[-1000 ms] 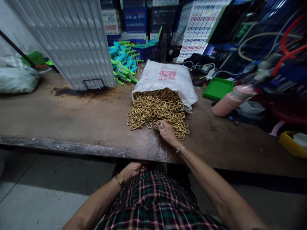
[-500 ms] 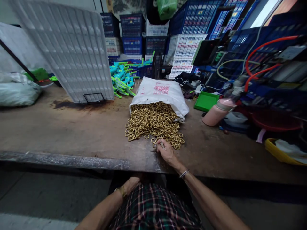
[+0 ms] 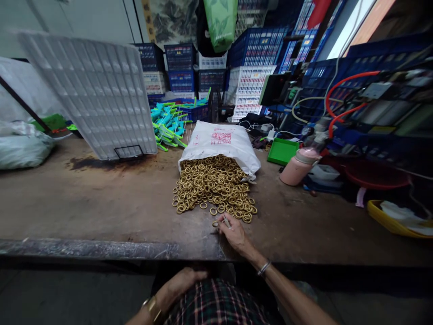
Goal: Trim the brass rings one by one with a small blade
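A pile of gold-coloured metal rings (image 3: 213, 187) spills out of a white sack (image 3: 221, 142) lying on the worn brown table (image 3: 101, 203). My right hand (image 3: 233, 234) rests on the table at the near edge of the pile, fingers pinched round a thin silvery tool, with a loose ring (image 3: 215, 223) at its fingertips. My left hand (image 3: 181, 284) lies below the table edge on my lap, against a plaid shirt, fingers curled; nothing shows in it.
A white ribbed plastic tray (image 3: 91, 95) leans upright at the back left. Teal and green plastic parts (image 3: 169, 124) lie behind the sack. A green tray (image 3: 282, 151), a pink bottle (image 3: 297, 164), hoses and stacked crates stand to the right and back. A grey bag (image 3: 22, 149) sits far left.
My right hand has drawn back from the pile toward the table's near edge, dragging a ring with it. The camera has tilted up. My left hand stays on my lap.
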### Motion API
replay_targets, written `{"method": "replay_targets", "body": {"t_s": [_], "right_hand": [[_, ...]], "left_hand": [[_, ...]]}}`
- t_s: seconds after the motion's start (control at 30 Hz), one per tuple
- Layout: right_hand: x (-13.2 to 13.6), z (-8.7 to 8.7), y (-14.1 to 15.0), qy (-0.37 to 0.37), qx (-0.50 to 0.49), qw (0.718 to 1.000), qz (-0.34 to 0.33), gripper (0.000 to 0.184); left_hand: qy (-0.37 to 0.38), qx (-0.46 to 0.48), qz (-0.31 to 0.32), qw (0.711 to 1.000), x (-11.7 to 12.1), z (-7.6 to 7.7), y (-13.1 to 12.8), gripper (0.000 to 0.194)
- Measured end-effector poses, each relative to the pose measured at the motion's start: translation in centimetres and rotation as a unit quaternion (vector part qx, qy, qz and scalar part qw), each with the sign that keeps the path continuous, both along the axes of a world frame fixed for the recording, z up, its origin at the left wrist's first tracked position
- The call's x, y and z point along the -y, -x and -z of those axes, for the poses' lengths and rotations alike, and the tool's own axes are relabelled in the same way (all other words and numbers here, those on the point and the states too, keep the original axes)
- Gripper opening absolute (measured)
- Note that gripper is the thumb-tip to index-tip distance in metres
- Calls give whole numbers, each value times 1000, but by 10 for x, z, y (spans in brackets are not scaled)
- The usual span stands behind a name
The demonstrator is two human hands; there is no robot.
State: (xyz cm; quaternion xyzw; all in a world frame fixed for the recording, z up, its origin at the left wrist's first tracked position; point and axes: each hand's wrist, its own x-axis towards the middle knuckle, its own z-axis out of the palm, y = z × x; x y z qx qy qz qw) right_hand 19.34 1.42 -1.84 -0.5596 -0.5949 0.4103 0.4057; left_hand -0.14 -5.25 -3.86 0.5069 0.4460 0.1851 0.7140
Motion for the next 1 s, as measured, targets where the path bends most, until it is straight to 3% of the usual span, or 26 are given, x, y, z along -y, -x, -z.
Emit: {"method": "replay_targets", "body": {"t_s": [0.07,0.13,0.27,0.37,0.47,0.6,1.0], "right_hand": [[1,-4,1,7,-4,1000,-4,10],[2,-7,3,11,-11,1000,-8,11],[7,-16,11,27,-24,999,-28,12],[11,-21,13,27,-22,999,-37,13],[15,-22,11,33,-20,999,-31,12],[19,-21,8,40,-15,998,-38,11],[12,-15,14,54,12,998,-36,14]], "left_hand": [[-16,-23,43,999,6,-21,9,26],[-88,-45,25,995,9,-41,13,22],[-104,-47,-126,985,-3,-62,-2,39],[-81,-16,-221,972,-21,-59,-21,48],[-11,68,-248,966,-31,-53,-35,48],[30,119,-232,965,-32,-49,-40,44],[31,108,-193,975,-34,-49,-42,35]]}}
